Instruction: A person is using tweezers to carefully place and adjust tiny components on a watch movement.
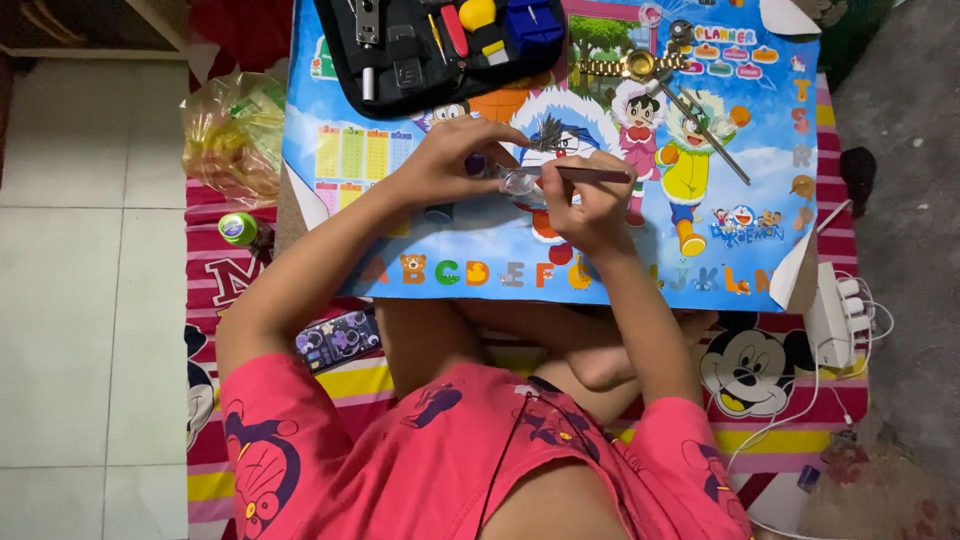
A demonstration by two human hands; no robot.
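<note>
Head view, looking down at a person sitting cross-legged in a pink shirt.

Left hand [445,160]: fingers are curling down onto a small clear round piece [517,182], pinning it against the cartoon-printed board [420,235] that is serving as the surface. Grip is clenched on that piece; what the piece is exactly cannot be told at this size.

Right hand [592,205]: is grasping a thin dark-handled tool [590,174], lying nearly level, with its left end meeting the clear round piece just under the left fingertips. Grip is closed around the handle.

Location of the piece: on the board, near its middle, between the two hands, over the printed cartoon figures.

Surroundings:
- A black tool case [440,45] is lying open at the board's far edge, with red, yellow and blue-handled tools in it.
- A gold-coloured metal watch band [625,66] is resting to the right of the case, well apart from the hands.
- A long metal tweezer-like tool [712,135] is lying diagonally below the band.
- A small green round container [238,228] is sitting on the striped cloth left of the board.
- A white power strip [835,315] with white cables is lying to the right.
</note>
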